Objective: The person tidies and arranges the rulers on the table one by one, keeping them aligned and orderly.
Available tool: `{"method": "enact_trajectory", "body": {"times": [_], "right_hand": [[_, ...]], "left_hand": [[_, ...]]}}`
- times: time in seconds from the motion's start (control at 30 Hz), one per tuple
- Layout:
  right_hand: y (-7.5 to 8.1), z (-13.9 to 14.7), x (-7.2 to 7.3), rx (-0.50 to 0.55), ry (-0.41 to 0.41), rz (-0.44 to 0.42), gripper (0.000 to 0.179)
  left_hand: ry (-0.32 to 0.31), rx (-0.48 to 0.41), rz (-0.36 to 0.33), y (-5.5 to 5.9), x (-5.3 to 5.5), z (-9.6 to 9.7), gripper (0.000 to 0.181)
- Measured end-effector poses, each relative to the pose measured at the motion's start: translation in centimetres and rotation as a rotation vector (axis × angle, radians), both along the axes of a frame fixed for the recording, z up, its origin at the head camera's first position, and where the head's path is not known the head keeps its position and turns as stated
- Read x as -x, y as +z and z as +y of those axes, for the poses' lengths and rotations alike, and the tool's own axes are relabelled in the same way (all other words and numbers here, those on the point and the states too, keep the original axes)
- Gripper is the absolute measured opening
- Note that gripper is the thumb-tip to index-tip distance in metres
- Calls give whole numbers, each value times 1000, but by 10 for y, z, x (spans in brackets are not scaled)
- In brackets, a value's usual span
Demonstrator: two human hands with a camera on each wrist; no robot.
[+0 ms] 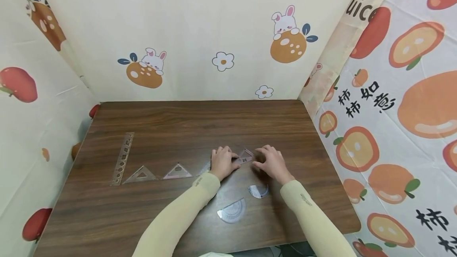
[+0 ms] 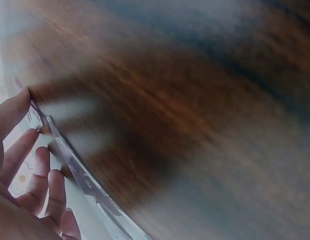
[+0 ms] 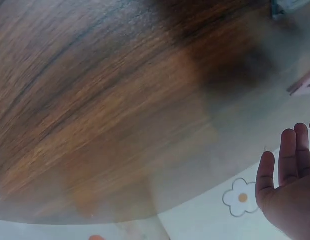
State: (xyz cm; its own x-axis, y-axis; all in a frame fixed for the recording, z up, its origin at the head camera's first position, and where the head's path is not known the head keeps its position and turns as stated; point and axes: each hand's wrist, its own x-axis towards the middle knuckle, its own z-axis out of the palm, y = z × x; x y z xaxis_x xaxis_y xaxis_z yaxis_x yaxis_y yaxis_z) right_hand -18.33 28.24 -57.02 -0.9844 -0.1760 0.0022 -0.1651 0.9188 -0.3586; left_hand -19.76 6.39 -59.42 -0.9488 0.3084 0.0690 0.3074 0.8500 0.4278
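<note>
In the head view, the left hand (image 1: 223, 163) pinches the left end of a small pink-tinted set square (image 1: 244, 160) between thumb and fingers. The right hand (image 1: 273, 163) is just beside the opposite end, released, thumb and fingers apart. Left along the wooden table (image 1: 118, 217) stand a partly hidden set square (image 1: 205, 168), a pinkish set square (image 1: 177, 175), a clear set square (image 1: 135, 175) and a straight ruler (image 1: 123, 158). A large protractor (image 1: 232, 211) and a small protractor (image 1: 258, 190) lie nearer the person.

In the left wrist view, thumb and index finger meet at the pink-tinted set square; the partly hidden set square's long edge runs beside the fingers.

In the right wrist view, the right hand's visible fingers are extended; the pink-tinted set square's corner shows apart from them.
</note>
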Motion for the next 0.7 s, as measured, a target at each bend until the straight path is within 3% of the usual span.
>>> {"method": "enact_trajectory", "body": {"times": [0.3, 0.7], "right_hand": [[-16, -7, 8, -30, -3, -74, 53], [-18, -16, 2, -13, -47, -57, 44]], "left_hand": [[-20, -25, -13, 1, -2, 1, 32], [-46, -8, -91, 5, 1, 0, 32]]}}
